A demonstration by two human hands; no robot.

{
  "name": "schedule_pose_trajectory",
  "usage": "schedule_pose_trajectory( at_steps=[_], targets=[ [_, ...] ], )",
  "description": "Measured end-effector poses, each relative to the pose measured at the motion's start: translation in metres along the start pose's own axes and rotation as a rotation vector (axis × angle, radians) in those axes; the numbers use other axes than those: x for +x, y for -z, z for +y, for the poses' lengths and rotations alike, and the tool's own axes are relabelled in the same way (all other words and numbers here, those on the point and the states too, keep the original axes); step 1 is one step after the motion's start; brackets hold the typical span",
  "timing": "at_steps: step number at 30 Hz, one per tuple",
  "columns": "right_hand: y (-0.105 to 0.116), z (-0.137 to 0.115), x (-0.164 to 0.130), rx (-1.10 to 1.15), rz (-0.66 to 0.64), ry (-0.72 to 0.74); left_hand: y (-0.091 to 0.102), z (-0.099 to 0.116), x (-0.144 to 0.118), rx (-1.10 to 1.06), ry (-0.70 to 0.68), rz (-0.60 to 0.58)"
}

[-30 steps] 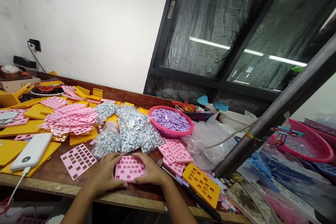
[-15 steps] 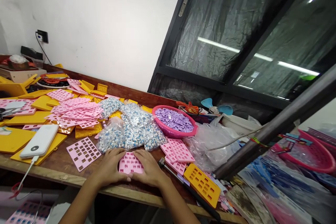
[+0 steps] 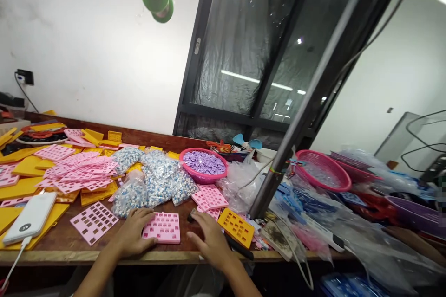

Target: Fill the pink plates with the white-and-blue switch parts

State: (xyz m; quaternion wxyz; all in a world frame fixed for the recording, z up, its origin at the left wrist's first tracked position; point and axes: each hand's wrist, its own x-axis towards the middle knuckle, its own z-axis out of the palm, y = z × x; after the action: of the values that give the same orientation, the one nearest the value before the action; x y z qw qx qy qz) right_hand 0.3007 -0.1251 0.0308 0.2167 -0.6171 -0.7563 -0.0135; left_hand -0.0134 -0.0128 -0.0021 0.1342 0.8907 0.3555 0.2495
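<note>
A pink plastic grid tray (image 3: 162, 228) with small pieces in its slots lies flat near the front edge of the wooden table (image 3: 69, 246). My left hand (image 3: 132, 236) rests on the table and touches the tray's left side. My right hand (image 3: 209, 236) has come off the tray and hovers over a dark-handled tool (image 3: 230, 241) lying just right of it, fingers spread, holding nothing. An orange grid tray (image 3: 237, 227) sits right of that hand.
Clear bags of blue-white pieces (image 3: 153, 181) lie behind the tray. A pink basket of purple pieces (image 3: 204, 165) stands further back. Piles of pink trays (image 3: 81, 169) and yellow plates (image 3: 21, 185) fill the left. A white power bank (image 3: 29, 217) and a slanted metal pole (image 3: 296, 120) are nearby.
My right hand left the pink tray and moved right toward the dark tool. The left hand stayed at the tray's left side. The camera swung right and up.
</note>
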Motion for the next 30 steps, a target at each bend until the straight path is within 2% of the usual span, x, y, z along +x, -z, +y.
schedule_pose_trajectory(
  at_steps=[3,4,7,10,16,22,25,28,30],
  targets=[
    [0.018,0.055,-0.061,-0.227,0.178,-0.195,-0.008,0.010,0.003,0.057,-0.004,-0.050],
    [0.020,0.070,-0.078,-0.308,0.206,-0.212,-0.012,0.015,0.006,0.082,0.013,-0.071],
    [0.020,0.094,-0.113,-0.428,0.169,-0.099,-0.028,0.031,0.013,0.130,0.059,-0.105],
    [0.017,0.084,-0.121,-0.445,0.098,-0.070,-0.041,0.042,0.018,0.144,0.073,-0.107],
    [0.020,0.041,-0.100,-0.385,-0.174,-0.308,-0.048,0.046,0.019,0.176,0.107,-0.120],
    [0.047,0.023,-0.063,-0.371,-0.188,-0.423,-0.051,0.044,0.018,0.187,0.123,-0.115],
    [0.059,0.022,-0.055,-0.250,-0.169,-0.402,-0.053,0.043,0.018,0.184,0.130,-0.104],
    [0.058,0.017,-0.059,-0.152,-0.114,-0.346,-0.055,0.043,0.017,0.182,0.134,-0.098],
    [0.053,0.013,-0.065,-0.185,-0.154,-0.348,-0.056,0.042,0.017,0.182,0.135,-0.096]
  ],
)
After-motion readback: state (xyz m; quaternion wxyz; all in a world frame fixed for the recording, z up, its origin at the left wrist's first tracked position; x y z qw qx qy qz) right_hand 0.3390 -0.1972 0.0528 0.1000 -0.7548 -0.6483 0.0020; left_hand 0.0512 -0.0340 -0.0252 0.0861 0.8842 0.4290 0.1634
